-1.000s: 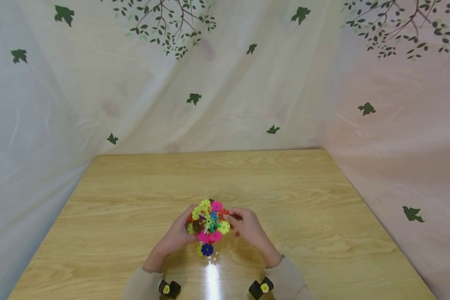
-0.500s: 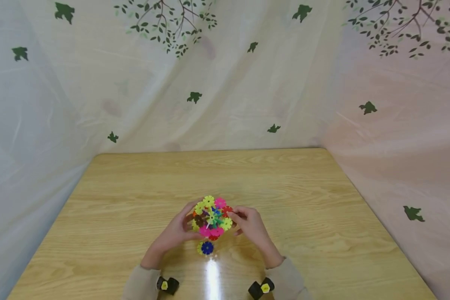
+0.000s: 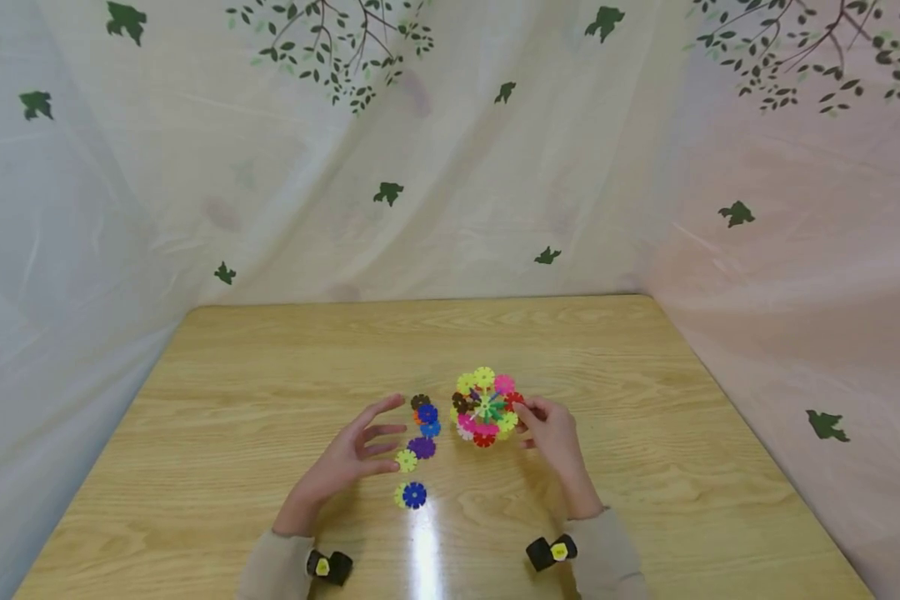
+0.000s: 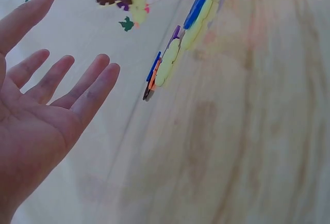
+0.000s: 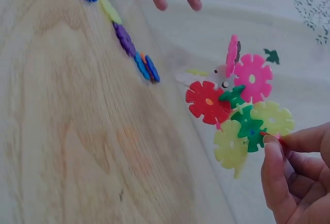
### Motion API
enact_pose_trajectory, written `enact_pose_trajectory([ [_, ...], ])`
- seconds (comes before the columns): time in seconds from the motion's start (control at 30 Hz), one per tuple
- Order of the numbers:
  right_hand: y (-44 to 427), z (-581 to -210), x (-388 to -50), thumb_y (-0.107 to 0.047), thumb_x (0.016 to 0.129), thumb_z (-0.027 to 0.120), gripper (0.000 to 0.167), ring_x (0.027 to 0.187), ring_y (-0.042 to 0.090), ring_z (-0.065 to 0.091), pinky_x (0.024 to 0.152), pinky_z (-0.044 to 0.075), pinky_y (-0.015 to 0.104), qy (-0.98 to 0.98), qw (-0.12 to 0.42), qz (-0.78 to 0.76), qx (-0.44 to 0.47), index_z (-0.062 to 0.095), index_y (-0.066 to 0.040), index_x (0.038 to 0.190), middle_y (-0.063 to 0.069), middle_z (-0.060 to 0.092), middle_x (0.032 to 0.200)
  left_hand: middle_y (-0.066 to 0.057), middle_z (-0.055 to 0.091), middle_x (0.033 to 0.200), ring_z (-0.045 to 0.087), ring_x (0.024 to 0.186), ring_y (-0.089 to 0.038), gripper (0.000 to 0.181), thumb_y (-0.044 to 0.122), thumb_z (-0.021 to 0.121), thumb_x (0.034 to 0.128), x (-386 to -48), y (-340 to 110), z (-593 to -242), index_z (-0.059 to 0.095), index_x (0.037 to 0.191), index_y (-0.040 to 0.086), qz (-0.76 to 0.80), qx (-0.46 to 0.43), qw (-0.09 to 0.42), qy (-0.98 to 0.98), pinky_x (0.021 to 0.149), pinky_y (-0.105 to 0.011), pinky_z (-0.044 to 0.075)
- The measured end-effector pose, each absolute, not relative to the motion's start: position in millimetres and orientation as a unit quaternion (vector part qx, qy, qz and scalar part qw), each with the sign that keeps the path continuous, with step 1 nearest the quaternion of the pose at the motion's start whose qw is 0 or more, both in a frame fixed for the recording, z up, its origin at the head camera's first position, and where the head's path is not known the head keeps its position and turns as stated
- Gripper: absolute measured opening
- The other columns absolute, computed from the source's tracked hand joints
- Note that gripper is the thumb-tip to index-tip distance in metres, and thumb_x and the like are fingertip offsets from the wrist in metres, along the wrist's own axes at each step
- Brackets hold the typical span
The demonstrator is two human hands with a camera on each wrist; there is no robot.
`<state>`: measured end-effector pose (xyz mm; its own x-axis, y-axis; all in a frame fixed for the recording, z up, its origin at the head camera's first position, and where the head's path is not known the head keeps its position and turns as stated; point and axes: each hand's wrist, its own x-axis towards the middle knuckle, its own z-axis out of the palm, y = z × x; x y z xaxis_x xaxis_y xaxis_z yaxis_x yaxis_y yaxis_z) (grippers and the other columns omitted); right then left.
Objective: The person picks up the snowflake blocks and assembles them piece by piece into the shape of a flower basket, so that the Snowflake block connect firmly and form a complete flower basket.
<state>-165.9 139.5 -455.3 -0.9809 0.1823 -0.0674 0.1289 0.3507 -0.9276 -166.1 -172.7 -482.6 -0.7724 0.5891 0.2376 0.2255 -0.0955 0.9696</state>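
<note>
My right hand (image 3: 558, 437) pinches the rim of a cluster of interlocking snowflake discs (image 3: 484, 408) between thumb and forefinger. Yellow, pink, red, green and brown discs are joined in it, and the right wrist view shows it raised above the table, with a red disc (image 5: 209, 102) facing the camera. My left hand (image 3: 348, 454) holds nothing, its fingers spread. Beside it lie loose discs: a yellow disc (image 3: 407, 460) near the thumb, a purple disc (image 3: 422, 448) and blue discs (image 3: 429, 421). Nearer to me, a dark blue disc (image 3: 415, 496) overlaps a yellow one.
The wooden table (image 3: 270, 358) reaches back to a pale curtain (image 3: 450, 167) printed with leaves and birds. More curtain hangs along both sides. A black strap with a small device (image 3: 330, 567) sits at each wrist.
The cluster has moved right and away from me in my right hand. My left hand has let go of it and spread its fingers. Loose discs beneath have come into sight.
</note>
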Motion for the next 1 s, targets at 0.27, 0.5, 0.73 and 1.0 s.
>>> enact_pose_trajectory([
  [0.27,173.0,-460.6,-171.4,-0.018,0.100,0.054,0.026,0.074,0.013,0.062,0.056,0.059,0.023,-0.824,0.017,0.549,-0.142,0.064,0.006,0.106,0.014,0.066,0.086,-0.030,0.018,0.155,0.037,0.129,-0.057,0.086,0.001,0.070,0.0830,-167.6,-173.8,-483.8,0.020,0.153,0.005,0.665,0.316,0.138,0.662,0.105,-0.053,0.043],
  [0.5,190.0,-468.0,-172.0,-0.017,0.100,0.053,0.027,0.071,0.010,0.062,0.057,0.059,0.024,-0.817,0.022,0.552,-0.164,0.063,0.007,0.105,0.015,0.066,0.086,-0.033,0.026,0.151,0.039,0.127,-0.057,0.086,0.001,0.068,0.0847,-168.2,-177.5,-486.3,0.015,0.152,-0.004,0.657,0.320,0.145,0.667,0.105,-0.055,0.043],
  [0.73,200.2,-471.9,-172.2,-0.018,0.100,0.053,0.030,0.069,0.007,0.061,0.057,0.059,0.023,-0.814,0.020,0.553,-0.177,0.061,0.009,0.112,0.005,0.065,0.079,-0.037,0.029,0.148,0.038,0.128,-0.057,0.079,0.000,0.066,0.0866,-169.8,-180.0,-491.1,0.017,0.149,-0.009,0.658,0.319,0.154,0.664,0.103,-0.052,0.045],
  [1.0,210.3,-477.5,-172.2,-0.020,0.101,0.051,0.034,0.070,0.005,0.060,0.057,0.059,0.021,-0.814,0.012,0.548,-0.194,0.060,0.007,0.118,0.008,0.064,0.086,-0.033,0.035,0.147,0.041,0.130,-0.054,0.074,0.005,0.066,0.0881,-170.5,-181.3,-492.4,0.025,0.149,-0.005,0.632,0.291,0.155,0.701,0.104,-0.046,0.047],
])
